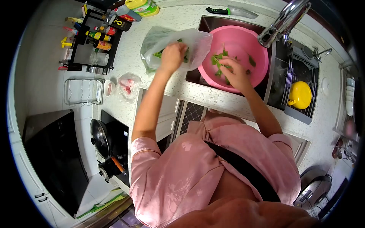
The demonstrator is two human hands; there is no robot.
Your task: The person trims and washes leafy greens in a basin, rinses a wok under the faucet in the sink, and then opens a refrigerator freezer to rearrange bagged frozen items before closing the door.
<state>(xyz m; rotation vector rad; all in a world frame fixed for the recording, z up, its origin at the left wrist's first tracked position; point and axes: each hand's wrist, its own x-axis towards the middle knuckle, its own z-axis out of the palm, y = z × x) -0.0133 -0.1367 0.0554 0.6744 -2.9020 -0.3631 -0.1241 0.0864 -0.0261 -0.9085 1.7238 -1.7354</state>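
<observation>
My left hand (173, 57) is at the mouth of a thin plastic bag (199, 43) on the counter, its fingers curled onto leafy greens (186, 57) inside. The fingertips are partly hidden. My right hand (236, 73) reaches over a pink basin (258, 45) set in the sink, with its fingers closed around a leafy green sprig (216, 60). A few loose leaves (251, 60) lie in the basin, to the right of that hand.
A knife (232, 12) lies behind the sink, near the chrome faucet (283, 24). On the right, a dish rack (291, 74) holds a yellow pot (300, 95). A small plastic bag with reddish contents (127, 86), a condiment rack (81, 49) and a covered pan (100, 138) are at left.
</observation>
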